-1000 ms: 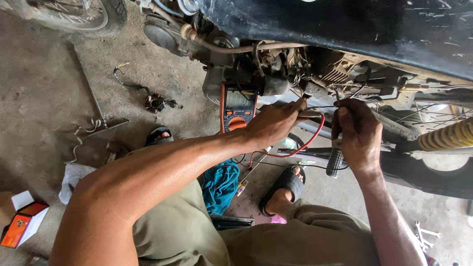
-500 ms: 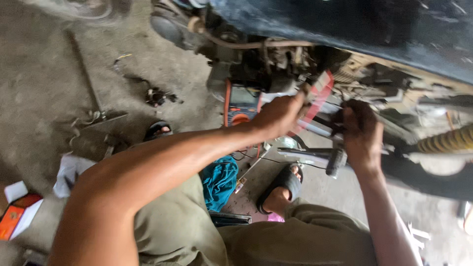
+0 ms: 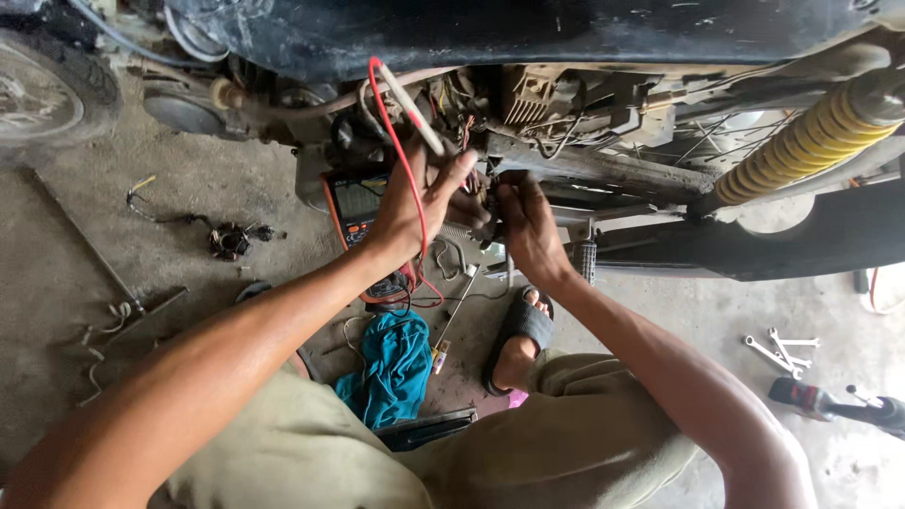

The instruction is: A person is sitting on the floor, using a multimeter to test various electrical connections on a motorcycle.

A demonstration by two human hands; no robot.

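Rough concrete floor [image 3: 113, 283], teal cloth rag [image 3: 391, 368], glossy yellow metal spring [image 3: 801, 146].

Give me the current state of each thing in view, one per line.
Left hand: raised, holding the red probe lead.
Red probe lead: looped upward, tip off the wiring.
Right hand: gripping a dark part under the frame.
Multimeter: propped upright; display unreadable.
Teal rag: crumpled on the floor.
Wrenches: lying loose on the floor.

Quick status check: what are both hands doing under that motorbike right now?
Left hand raised, holding red test lead. Right hand at the wiring under the frame; grip unclear. Orange multimeter partly hidden behind the left hand.
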